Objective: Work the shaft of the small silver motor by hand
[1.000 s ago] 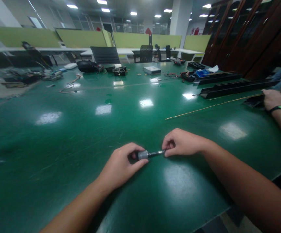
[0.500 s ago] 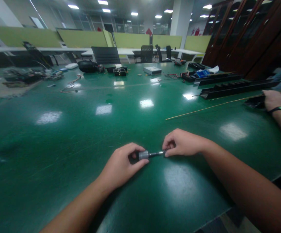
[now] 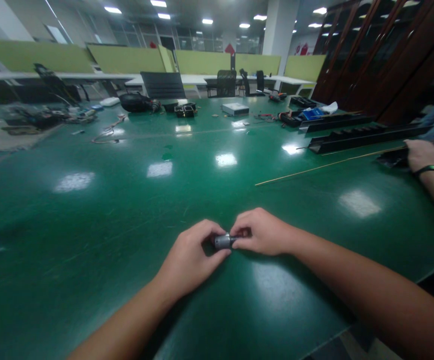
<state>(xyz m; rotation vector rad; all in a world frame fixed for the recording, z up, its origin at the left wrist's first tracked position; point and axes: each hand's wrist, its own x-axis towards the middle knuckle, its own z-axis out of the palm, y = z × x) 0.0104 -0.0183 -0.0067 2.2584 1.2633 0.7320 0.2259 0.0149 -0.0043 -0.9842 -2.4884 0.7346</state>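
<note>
A small silver-grey metal cylinder (image 3: 223,242) with a thin dark shaft lies sideways just over the green tabletop, in the lower middle of the head view. My left hand (image 3: 188,255) grips the cylinder between thumb and fingers from the left. On its right side, my right hand (image 3: 260,232) pinches the shaft close to where it leaves the cylinder. Those fingers cover most of the shaft, so its far end is hidden. My two hands are almost touching.
A thin yellowish rod (image 3: 307,171) lies beyond my right hand. Black channel pieces (image 3: 352,141) run along the right, where another person's hand (image 3: 423,156) rests on one. Tools, cables and a white box (image 3: 235,108) sit at the far side of the green table (image 3: 126,210).
My right hand has slid left along the shaft, from its outer end to right beside the cylinder. My left hand keeps its hold on the cylinder, nearly unmoved.
</note>
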